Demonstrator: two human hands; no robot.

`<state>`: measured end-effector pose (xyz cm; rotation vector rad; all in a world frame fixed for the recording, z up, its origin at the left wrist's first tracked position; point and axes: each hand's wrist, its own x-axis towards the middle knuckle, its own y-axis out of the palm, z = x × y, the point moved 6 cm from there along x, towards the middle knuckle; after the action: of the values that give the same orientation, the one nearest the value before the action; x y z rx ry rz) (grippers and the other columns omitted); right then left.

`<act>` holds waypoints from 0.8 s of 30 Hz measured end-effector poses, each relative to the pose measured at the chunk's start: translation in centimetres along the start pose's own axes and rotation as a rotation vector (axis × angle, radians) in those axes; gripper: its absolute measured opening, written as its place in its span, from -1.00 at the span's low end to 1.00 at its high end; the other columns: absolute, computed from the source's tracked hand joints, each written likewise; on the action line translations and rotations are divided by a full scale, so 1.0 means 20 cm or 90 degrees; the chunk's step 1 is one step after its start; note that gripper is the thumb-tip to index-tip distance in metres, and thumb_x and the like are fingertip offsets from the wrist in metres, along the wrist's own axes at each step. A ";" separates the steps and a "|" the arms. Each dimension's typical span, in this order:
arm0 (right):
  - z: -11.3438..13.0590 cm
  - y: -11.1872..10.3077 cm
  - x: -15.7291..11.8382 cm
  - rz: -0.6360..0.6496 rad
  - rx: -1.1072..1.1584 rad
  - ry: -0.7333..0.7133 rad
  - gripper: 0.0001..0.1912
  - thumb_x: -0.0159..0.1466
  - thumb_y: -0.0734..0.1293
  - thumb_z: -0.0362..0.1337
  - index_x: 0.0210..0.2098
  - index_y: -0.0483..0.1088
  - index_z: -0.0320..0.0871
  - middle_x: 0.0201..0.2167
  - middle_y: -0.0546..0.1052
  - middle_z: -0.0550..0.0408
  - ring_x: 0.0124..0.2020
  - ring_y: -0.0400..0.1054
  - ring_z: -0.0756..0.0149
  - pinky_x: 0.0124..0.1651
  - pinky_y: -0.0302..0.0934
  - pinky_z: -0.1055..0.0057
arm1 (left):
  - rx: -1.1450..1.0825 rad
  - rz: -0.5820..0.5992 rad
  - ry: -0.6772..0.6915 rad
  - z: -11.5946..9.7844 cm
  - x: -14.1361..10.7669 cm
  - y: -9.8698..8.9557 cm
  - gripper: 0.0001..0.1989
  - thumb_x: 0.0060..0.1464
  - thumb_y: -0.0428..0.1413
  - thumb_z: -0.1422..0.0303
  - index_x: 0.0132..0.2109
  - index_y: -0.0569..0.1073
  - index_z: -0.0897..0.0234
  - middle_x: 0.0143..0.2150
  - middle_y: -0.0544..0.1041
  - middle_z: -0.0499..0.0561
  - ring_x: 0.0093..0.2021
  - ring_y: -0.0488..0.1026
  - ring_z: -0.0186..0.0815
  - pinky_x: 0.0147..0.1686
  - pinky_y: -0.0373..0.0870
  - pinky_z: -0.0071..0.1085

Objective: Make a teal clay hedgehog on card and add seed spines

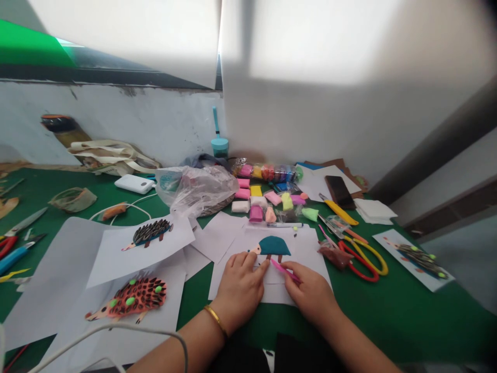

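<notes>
On a white sheet in front of me is a clay hedgehog figure with a teal body, a pale face and brown legs. My left hand lies on the sheet just below the figure's head, its fingers stretched out and holding nothing. Between the fingers of my right hand is a pink clay modelling tool, its tip close to the brown legs. Whether the tip touches them I cannot tell. Small dark bits lie near my left fingertips.
Left are a dark-spined hedgehog picture and a red one. A white cable crosses the front left. Clay packets lie behind the sheet. Scissors, a yellow cutter, a phone and another hedgehog picture are right.
</notes>
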<state>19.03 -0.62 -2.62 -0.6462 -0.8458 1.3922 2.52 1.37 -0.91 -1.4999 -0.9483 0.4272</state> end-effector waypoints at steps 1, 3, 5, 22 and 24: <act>0.00 0.00 0.00 -0.001 0.008 0.003 -0.67 0.31 0.16 -0.22 -0.04 0.48 -0.08 -0.11 0.61 0.03 -0.13 0.51 0.17 -0.06 0.37 0.27 | -0.001 0.002 -0.002 0.00 0.00 0.00 -0.49 0.15 0.06 0.42 0.24 0.30 0.03 0.13 0.35 0.09 0.06 0.30 -0.10 0.07 0.28 -0.08; -0.01 -0.01 0.00 -0.005 0.026 0.010 -0.66 0.32 0.16 -0.21 -0.03 0.47 -0.07 -0.09 0.60 0.03 -0.11 0.51 0.17 -0.05 0.36 0.27 | -0.004 0.005 -0.010 0.00 0.00 0.00 -0.47 0.15 0.05 0.43 0.26 0.27 0.07 0.12 0.36 0.09 0.06 0.30 -0.10 0.08 0.26 -0.09; -0.01 -0.02 0.00 -0.005 0.040 0.017 -0.66 0.33 0.15 -0.20 -0.03 0.46 -0.06 -0.07 0.59 0.03 -0.10 0.50 0.18 -0.05 0.36 0.28 | -0.008 0.007 -0.020 0.01 0.00 0.00 -0.44 0.14 0.05 0.44 0.29 0.24 0.12 0.12 0.36 0.10 0.06 0.30 -0.10 0.09 0.25 -0.09; -0.09 -0.07 0.02 -0.025 0.092 0.098 -0.68 0.31 0.18 -0.15 -0.03 0.45 -0.01 -0.40 0.56 0.17 -0.41 0.42 0.28 -0.32 0.25 0.42 | -0.011 0.003 -0.015 0.01 0.00 0.00 -0.49 0.17 0.06 0.41 0.26 0.27 0.08 0.12 0.37 0.07 0.06 0.30 -0.12 0.09 0.26 -0.10; -0.10 -0.07 0.02 -0.024 0.093 0.104 -0.68 0.31 0.19 -0.13 -0.04 0.45 -0.01 -0.40 0.55 0.18 -0.40 0.42 0.29 -0.32 0.24 0.43 | -0.004 0.003 -0.007 0.01 0.00 0.00 -0.53 0.20 0.04 0.39 0.25 0.29 0.06 0.13 0.36 0.08 0.06 0.31 -0.11 0.07 0.28 -0.09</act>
<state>21.50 -0.13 -2.63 -0.6199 -0.6177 1.3337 2.42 1.47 -0.90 -1.5064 -0.9554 0.4359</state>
